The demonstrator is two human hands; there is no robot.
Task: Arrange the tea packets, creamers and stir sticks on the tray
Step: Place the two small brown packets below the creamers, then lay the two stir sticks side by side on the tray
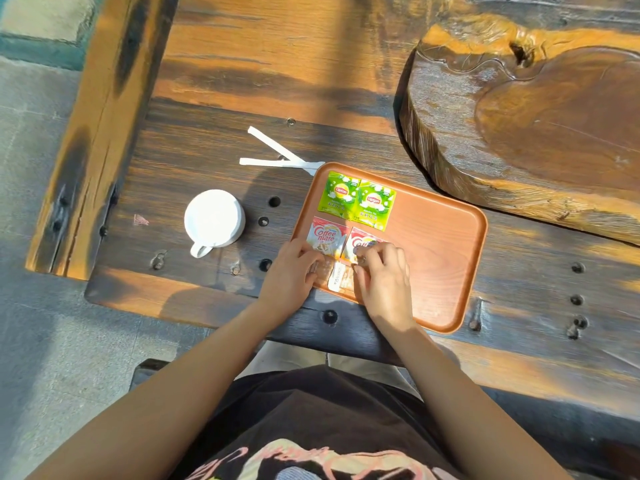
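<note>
On the tray (440,258), two tea packets (356,199) lie at its far-left corner, with two creamers (327,237) just nearer. The left hand (289,271) and right hand (381,271) press fingertips on the creamers, perhaps pinching one. The stir sticks (277,155) lie on the tabletop beyond that corner. A nudge could skew the tidy rows.

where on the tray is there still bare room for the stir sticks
The tray's right half is bare, from the tea packets and creamers to its right rim. The left half is crowded: packets, plus both hands, left and right. The stir sticks lie off the tray on the table.
</note>
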